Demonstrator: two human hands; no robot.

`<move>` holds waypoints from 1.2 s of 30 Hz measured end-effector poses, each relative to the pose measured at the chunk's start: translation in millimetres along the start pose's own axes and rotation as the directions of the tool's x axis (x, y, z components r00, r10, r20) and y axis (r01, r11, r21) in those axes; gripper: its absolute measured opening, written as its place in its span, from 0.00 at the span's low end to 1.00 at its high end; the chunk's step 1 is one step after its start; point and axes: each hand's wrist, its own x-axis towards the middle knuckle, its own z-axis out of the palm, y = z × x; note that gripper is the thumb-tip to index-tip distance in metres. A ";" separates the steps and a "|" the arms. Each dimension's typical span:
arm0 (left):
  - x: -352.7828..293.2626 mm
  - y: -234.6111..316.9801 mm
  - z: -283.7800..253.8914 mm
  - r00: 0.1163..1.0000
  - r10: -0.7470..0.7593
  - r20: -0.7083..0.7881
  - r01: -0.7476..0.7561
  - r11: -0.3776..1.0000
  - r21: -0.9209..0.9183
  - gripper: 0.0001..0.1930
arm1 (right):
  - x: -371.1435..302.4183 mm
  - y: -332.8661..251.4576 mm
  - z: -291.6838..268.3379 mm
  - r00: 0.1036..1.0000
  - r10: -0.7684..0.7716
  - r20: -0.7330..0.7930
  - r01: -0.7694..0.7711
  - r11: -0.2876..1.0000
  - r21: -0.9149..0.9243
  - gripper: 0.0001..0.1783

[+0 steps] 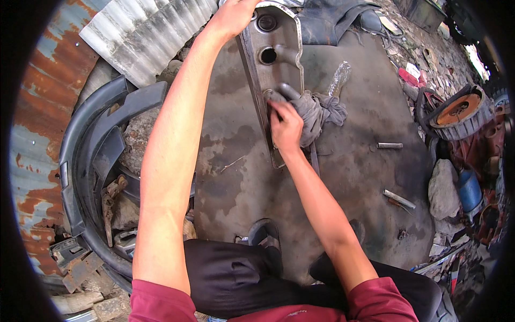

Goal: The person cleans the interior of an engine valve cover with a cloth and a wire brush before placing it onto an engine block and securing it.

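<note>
A long grey metal engine valve cover [277,38] stands tilted on the dark mat, its hollow inner side and round holes showing. At the top edge of the view, my left hand [234,19] grips the cover's far end; part of that hand is cut off. My right hand [286,126] is closed on a bunched grey rag [315,115], pressed to the cover's inside near its lower end. The rag's loose folds hang out to the right of the cover. My right fingertips are slightly blurred.
The dark stained mat [230,182] lies beneath. Two short metal tubes [390,145] and a crumpled clear plastic bottle [339,78] rest on it. Black curved plastic trim [75,134] and rusty corrugated sheet [37,129] flank the left; a wheel [458,112] and stones lie right.
</note>
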 end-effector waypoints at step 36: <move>-25.0 12.8 -24.1 1.000 -0.009 0.015 0.010 0.999 -0.037 0.21 | 2.5 -10.1 -9.9 0.810 0.538 0.235 -0.584 0.779 0.231 0.11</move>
